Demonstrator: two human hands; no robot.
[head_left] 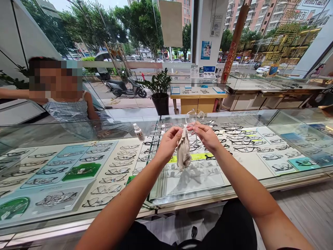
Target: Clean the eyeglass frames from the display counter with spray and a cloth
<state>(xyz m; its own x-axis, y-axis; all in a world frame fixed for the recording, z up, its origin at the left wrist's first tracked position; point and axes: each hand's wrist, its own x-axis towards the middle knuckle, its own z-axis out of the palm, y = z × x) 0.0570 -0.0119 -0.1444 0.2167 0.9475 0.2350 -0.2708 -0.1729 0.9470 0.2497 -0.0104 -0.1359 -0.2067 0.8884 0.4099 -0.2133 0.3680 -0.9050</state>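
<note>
Above the glass counter, my left hand (170, 140) pinches a light beige cloth (184, 152), which hangs down from the fingers. My right hand (205, 136) grips a pair of clear-framed eyeglasses (191, 116) close beside the cloth. The upper edge of the cloth meets the glasses between my fingertips, and part of the frame is hidden there. One lens sticks up above my hands. A small white bottle (138, 132) stands on the counter to the left of my left hand.
The glass display counter (192, 199) holds many rows of eyeglasses. A person (70, 104) leans on its far side at the left. A potted plant (159, 93) and another display table (199, 93) stand behind, by the window.
</note>
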